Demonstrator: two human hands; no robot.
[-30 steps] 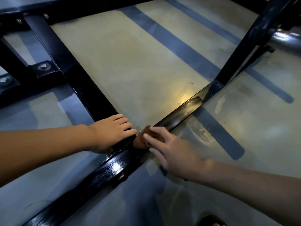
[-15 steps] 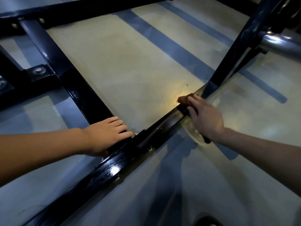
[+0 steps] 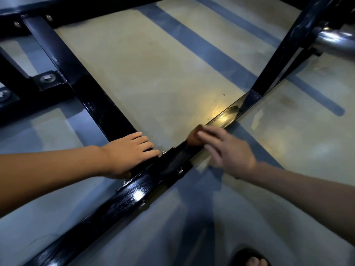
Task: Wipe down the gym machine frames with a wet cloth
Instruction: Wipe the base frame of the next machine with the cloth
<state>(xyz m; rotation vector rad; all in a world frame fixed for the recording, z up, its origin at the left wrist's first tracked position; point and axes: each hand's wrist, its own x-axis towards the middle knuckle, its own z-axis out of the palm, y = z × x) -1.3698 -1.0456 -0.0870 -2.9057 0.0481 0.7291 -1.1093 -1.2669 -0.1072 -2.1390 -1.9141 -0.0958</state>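
A black steel floor beam [image 3: 138, 192] of the gym machine runs diagonally from the bottom left up to a welded upright [image 3: 272, 62] at the right. Its surface shines wet. My right hand [image 3: 228, 150] presses a small brown cloth [image 3: 193, 136] onto the beam with straight, blurred fingers; most of the cloth is hidden under them. My left hand [image 3: 128, 152] rests flat, fingers straight, on the joint where a second black beam [image 3: 76, 79] meets the first.
A bolted bracket [image 3: 47, 78] and more black frame members lie at the upper left. A chrome bar [image 3: 334, 38] sticks out at the upper right. The floor is pale concrete with blue-grey stripes [image 3: 201, 47]. A sandalled foot [image 3: 253, 260] shows at the bottom edge.
My right hand slid the cloth up the beam toward the upright, then back down toward the joint. My left hand has stayed on the joint.
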